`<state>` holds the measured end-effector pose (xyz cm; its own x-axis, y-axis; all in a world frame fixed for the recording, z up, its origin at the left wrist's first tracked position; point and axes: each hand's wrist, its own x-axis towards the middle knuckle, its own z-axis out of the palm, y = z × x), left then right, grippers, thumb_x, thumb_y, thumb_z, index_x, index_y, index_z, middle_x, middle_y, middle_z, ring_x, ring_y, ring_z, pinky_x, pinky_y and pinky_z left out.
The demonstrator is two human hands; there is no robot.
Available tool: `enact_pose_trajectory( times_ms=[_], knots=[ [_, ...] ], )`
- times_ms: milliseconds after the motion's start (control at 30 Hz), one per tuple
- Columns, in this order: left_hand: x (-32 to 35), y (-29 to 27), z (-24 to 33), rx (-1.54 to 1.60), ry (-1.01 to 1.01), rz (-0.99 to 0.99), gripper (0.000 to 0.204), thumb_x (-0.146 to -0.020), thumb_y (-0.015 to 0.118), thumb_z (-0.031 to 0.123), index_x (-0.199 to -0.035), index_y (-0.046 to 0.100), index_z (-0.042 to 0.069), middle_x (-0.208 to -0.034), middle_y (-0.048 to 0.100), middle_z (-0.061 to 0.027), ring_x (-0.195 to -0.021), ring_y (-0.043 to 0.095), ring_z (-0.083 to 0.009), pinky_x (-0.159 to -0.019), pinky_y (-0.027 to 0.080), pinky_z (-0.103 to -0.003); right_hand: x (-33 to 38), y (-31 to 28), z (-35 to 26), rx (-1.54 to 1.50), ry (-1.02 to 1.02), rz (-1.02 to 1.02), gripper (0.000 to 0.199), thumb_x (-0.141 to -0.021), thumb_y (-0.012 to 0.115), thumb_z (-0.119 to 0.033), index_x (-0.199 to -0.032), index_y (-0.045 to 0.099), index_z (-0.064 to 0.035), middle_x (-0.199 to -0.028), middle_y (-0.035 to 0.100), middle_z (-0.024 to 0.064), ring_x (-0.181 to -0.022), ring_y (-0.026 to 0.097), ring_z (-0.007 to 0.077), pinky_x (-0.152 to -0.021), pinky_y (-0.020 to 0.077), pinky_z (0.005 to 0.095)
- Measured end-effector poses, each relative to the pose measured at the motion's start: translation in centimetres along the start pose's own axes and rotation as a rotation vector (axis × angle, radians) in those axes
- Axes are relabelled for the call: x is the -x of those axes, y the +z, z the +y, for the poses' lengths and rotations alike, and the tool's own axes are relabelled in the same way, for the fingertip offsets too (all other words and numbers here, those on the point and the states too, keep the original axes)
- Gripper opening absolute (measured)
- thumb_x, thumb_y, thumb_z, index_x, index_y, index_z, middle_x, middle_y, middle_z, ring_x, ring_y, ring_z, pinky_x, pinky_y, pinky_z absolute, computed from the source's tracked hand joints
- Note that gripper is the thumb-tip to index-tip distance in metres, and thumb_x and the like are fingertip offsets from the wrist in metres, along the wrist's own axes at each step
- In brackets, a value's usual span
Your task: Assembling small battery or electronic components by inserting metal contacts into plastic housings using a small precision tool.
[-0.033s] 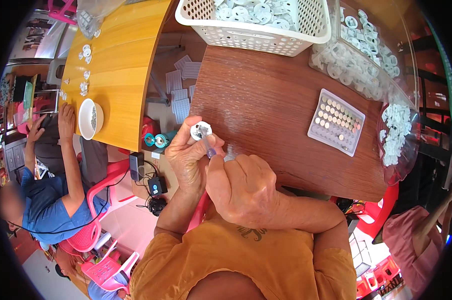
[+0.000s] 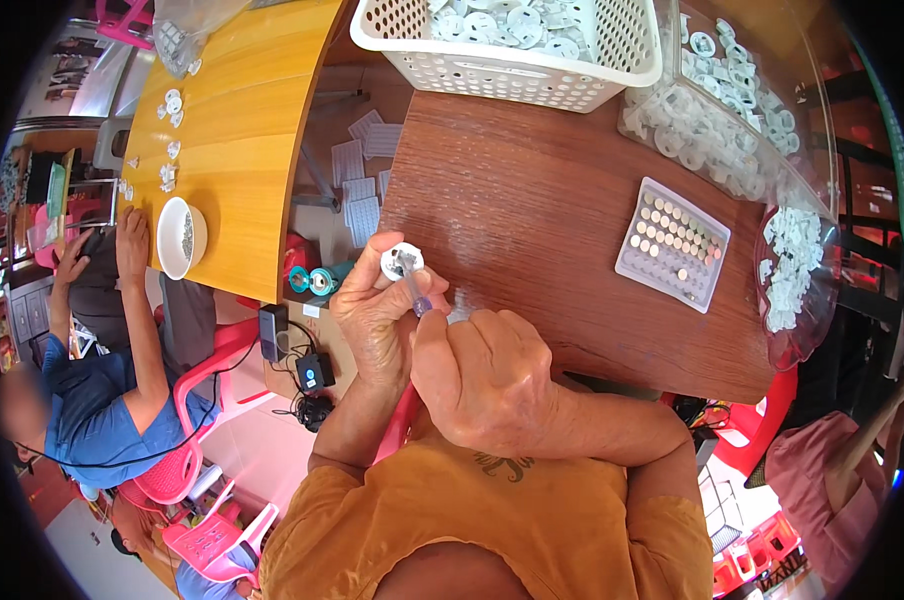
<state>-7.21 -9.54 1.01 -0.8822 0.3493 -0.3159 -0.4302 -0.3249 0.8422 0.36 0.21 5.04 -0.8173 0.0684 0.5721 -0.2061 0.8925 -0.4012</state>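
Note:
Over the near left edge of the brown table, my left hand [image 2: 374, 318] pinches a small round white plastic part [image 2: 389, 257] between thumb and fingers. My right hand [image 2: 492, 378] is closed around a screwdriver [image 2: 423, 305] with a see-through purple handle. Its shaft slants up and left, and the tip meets the middle of the white part. My right fist covers most of the handle. Fine detail inside the part is too small to make out.
On the brown table [image 2: 512, 190] are a white basket [image 2: 512, 80] of white parts, a clear bin [image 2: 712, 150] of similar parts, a tray [image 2: 662, 285] of small round pieces and a dish [image 2: 794, 340] of white bits. A person [image 2: 122, 390] sits at the yellow table [image 2: 247, 120], near a white bowl [image 2: 169, 258].

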Motion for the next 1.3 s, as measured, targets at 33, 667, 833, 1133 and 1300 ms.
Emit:
enact_pose_trajectory(
  times_ms=[33,667,833,1133,1300],
  knots=[
    [0.0,0.0,0.0,0.008,-0.005,0.002,0.039,-0.076,0.061,-0.011,-0.113,0.052,-0.005,-0.074,0.063,-0.0162,-0.057,0.061,-0.0186,-0.052,0.050,-0.028,0.0,0.0,-0.1,0.019,-0.012,0.005,0.018,-0.069,0.063,-0.002,-0.080,0.054,0.0079,-0.055,0.040,0.0053,-0.046,0.042,0.0157,-0.038,0.0326,0.0286],
    [0.1,0.0,0.4,0.022,-0.086,0.024,0.039,-0.077,0.066,-0.003,-0.114,0.054,-0.004,-0.070,0.063,-0.0152,-0.050,0.059,-0.0180,-0.046,0.048,-0.026,-0.5,0.5,-0.8,0.122,-0.088,0.015,0.023,-0.057,0.059,-0.003,-0.076,0.054,0.0088,-0.056,0.040,0.0057,-0.047,0.040,0.0137,-0.039,0.0280,0.0263],
    [0.0,0.1,0.3,-0.027,-0.064,0.022,0.040,-0.077,0.067,0.001,-0.115,0.054,-0.004,-0.067,0.062,-0.0136,-0.048,0.058,-0.0184,-0.045,0.048,-0.027,-0.4,0.4,-0.7,0.111,-0.075,0.041,0.022,-0.058,0.059,-0.002,-0.077,0.055,0.0087,-0.055,0.040,0.0049,-0.046,0.040,0.0133,-0.038,0.0283,0.0266],
    [-1.1,-1.2,0.7,0.133,-0.068,-0.162,0.042,-0.077,0.066,0.000,-0.116,0.051,-0.007,-0.067,0.063,-0.0182,-0.045,0.058,-0.0209,-0.040,0.045,-0.027,0.1,-2.1,2.7,0.011,0.028,0.068,0.022,-0.070,0.066,0.002,-0.089,0.056,0.0071,-0.058,0.043,0.0069,-0.044,0.043,0.0187,-0.039,0.0330,0.0320],
    [-1.3,-1.3,1.1,0.084,-0.101,-0.184,0.043,-0.076,0.068,0.004,-0.115,0.053,-0.005,-0.065,0.063,-0.0170,-0.041,0.055,-0.0195,-0.035,0.044,-0.027,0.6,-1.6,4.0,-0.092,0.116,0.040,0.021,-0.072,0.066,0.004,-0.090,0.056,0.0060,-0.062,0.048,0.0090,-0.046,0.046,0.0220,-0.042,0.0362,0.0334]
  ],
)
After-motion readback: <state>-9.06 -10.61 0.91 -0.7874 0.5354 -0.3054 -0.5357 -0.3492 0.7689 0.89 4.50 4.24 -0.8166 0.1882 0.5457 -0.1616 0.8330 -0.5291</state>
